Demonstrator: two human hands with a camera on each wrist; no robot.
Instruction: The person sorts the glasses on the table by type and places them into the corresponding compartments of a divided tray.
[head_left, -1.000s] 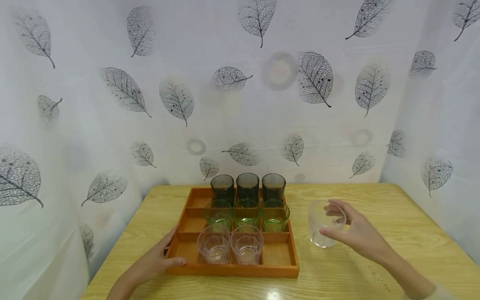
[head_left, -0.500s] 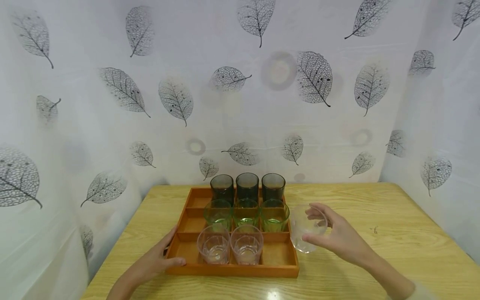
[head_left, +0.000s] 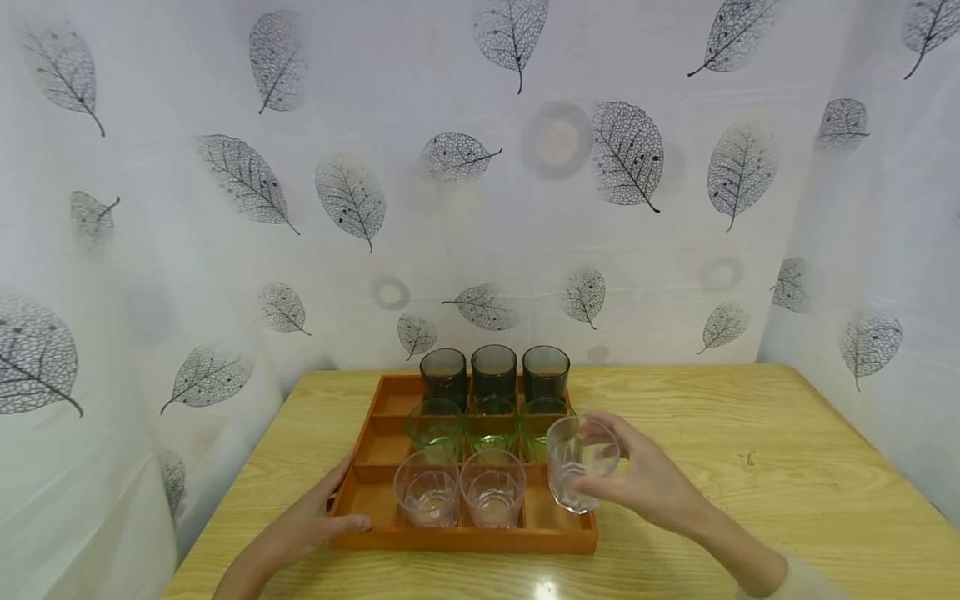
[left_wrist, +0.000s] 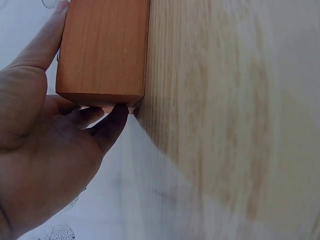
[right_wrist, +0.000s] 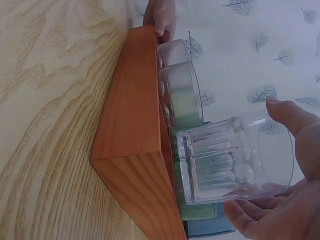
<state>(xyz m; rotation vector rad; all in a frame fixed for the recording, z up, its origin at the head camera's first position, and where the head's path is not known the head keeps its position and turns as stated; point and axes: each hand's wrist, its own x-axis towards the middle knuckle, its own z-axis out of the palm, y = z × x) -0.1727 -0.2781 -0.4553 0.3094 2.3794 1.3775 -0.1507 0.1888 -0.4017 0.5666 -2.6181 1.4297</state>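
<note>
My right hand (head_left: 637,479) grips a clear glass (right_wrist: 240,160) between thumb and fingers, slightly tilted. It hovers above the front right compartment of a wooden tray (head_left: 465,542). Around the tray's front left corner, my left hand (head_left: 300,529) holds on, thumb over the rim and fingers along the outer side (left_wrist: 102,55). In the front row, two clear glasses stand side by side, one more to the left (head_left: 427,492) and the other near the middle (head_left: 495,492). Behind them are three green glasses (head_left: 435,429), the right one partly hidden by the held glass.
Three dark grey glasses (head_left: 493,371) stand in the tray's back row. The tray's left column of compartments (head_left: 390,442) holds no glass. A wooden table (head_left: 750,467) lies underneath, with a leaf-patterned curtain (head_left: 480,217) behind and at the sides.
My right hand has carried the clear glass leftward, from above the table at the right to over the tray's front right compartment. My left hand has stayed on the tray corner.
</note>
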